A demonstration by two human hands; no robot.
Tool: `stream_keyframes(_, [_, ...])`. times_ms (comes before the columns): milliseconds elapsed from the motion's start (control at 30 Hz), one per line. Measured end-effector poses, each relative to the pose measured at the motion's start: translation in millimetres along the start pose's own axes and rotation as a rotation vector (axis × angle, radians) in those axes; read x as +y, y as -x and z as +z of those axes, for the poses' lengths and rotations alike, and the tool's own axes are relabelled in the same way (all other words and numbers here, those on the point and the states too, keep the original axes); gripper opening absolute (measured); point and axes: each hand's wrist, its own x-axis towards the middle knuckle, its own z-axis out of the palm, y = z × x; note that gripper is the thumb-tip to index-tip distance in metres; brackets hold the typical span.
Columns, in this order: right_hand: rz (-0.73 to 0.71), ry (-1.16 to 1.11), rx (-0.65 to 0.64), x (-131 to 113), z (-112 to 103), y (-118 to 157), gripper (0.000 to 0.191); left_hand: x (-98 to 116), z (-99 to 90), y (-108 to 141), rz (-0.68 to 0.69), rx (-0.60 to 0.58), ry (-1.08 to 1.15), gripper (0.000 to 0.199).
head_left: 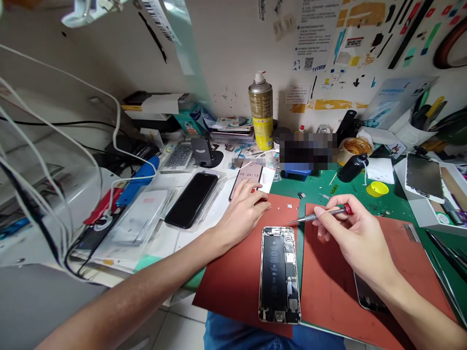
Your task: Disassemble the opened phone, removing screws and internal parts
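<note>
My right hand (pixel 355 231) is closed around a slim silver screwdriver (pixel 306 218) with a red end cap. Its thin tip points left, just above the top edge of an opened smartphone (pixel 275 272). That phone lies screen-off on a red mat (pixel 233 287), showing its black battery and inner parts. My left hand (pixel 248 206) rests with fingers spread and slightly bent, partly over a phone showing a timer (pixel 250 174); whether it touches the screen I cannot tell. Small metal bits (pixel 289 206) lie on the mat between my hands. A detached screen panel (pixel 368 294) is partly hidden under my right forearm.
A black phone (pixel 191 199) lies left of my left hand. Behind stand a yellow spray can (pixel 262 114), a blue tray (pixel 295 172) and a black bottle (pixel 353 167). Tweezers (pixel 448 284) lie at the right edge. White cables (pixel 116 121) hang at left.
</note>
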Motion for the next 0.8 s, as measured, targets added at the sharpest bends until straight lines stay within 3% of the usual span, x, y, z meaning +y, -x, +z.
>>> stream_keyframes(267, [-0.018, 0.014, -0.005, 1.4, -0.1, 1.2, 0.034, 2.8, -4.9, 5.7, -0.051, -0.026, -0.020, 0.027])
stream_keyframes(467, [-0.026, 0.077, -0.008, 3.3, -2.7, 2.4, 0.035, 12.7, -30.6, 40.1, -0.150, 0.060, -0.010, 0.025])
stream_keyframes(600, [-0.099, 0.153, 0.023, 4.3, 0.3, 5.2, 0.031, 38.5, -47.8, 73.1, -0.041, 0.022, 0.185, 0.021])
stream_keyframes(700, [-0.186, 0.215, 0.031, 2.4, 8.9, 8.3, 0.028, 55.5, -49.9, 91.6, 0.102, -0.050, 0.253, 0.037])
stream_keyframes(800, [-0.266, 0.307, 0.041, -4.3, 17.1, 11.7, 0.027, 61.0, -45.4, 100.7, 0.160, -0.070, 0.235, 0.050])
